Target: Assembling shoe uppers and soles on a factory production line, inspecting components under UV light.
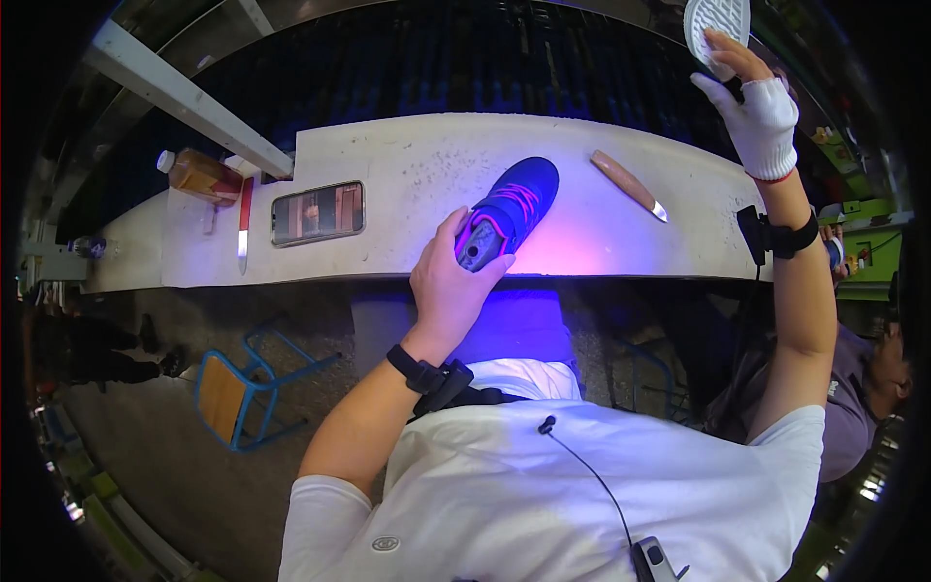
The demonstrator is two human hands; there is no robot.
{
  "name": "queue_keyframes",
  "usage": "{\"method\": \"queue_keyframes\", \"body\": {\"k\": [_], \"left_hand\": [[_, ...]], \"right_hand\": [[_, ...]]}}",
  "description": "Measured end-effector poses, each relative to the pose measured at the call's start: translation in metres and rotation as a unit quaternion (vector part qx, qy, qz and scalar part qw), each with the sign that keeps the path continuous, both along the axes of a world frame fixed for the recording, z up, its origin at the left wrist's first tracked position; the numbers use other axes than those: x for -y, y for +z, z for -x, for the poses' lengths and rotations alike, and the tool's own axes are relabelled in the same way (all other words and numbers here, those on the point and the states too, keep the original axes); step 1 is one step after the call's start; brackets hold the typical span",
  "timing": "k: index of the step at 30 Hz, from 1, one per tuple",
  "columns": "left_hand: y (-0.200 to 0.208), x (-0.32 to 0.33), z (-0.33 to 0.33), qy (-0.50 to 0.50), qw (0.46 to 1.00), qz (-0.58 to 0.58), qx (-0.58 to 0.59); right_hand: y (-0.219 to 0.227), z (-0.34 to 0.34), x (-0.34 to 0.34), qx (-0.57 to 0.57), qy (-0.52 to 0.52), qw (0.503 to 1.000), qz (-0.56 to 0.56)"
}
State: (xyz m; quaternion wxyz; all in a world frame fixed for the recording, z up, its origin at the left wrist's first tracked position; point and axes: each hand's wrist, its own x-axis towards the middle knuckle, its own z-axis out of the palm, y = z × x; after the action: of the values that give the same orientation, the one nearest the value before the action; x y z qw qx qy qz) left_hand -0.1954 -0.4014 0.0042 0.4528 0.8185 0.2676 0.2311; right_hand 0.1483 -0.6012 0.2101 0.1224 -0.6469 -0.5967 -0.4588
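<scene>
My left hand (453, 283) is closed round the heel of a dark blue shoe (521, 199) with pink laces and pink lining. The shoe rests on the white worktable (407, 145), toe pointing away and to the right. Stretched far out to the upper right, my right hand (756, 112) wears a white glove that leaves some fingers bare. Its fingers and thumb grip a white patterned shoe sole (720, 24), cut off by the view's upper edge; whether an upper is attached cannot be seen.
Right of the blue shoe lies a wooden-handled knife (628, 184). On the left are a phone (318, 212), a red-handled knife (244, 223) and a bottle (204, 177) beside a metal post (194, 92). Dark rollers (417, 68) run behind the table. A stool (247, 393) and another person (853, 388) are nearby.
</scene>
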Motion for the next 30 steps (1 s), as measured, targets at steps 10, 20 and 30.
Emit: {"method": "queue_keyframes", "body": {"k": [10,20,30], "left_hand": [[0.001,-0.052,-0.007,-0.019,0.943,0.317,0.096],[0.029,-0.042,0.001,-0.042,0.989,-0.141,-0.004],[0.018,-0.050,0.005,-0.107,0.943,-0.312,-0.032]], "right_hand": [[-0.023,0.058,0.001,-0.097,0.058,0.993,-0.040],[-0.222,0.217,0.040,-0.324,0.081,0.927,0.169],[-0.251,0.212,0.039,-0.378,-0.014,0.921,0.095]]}}
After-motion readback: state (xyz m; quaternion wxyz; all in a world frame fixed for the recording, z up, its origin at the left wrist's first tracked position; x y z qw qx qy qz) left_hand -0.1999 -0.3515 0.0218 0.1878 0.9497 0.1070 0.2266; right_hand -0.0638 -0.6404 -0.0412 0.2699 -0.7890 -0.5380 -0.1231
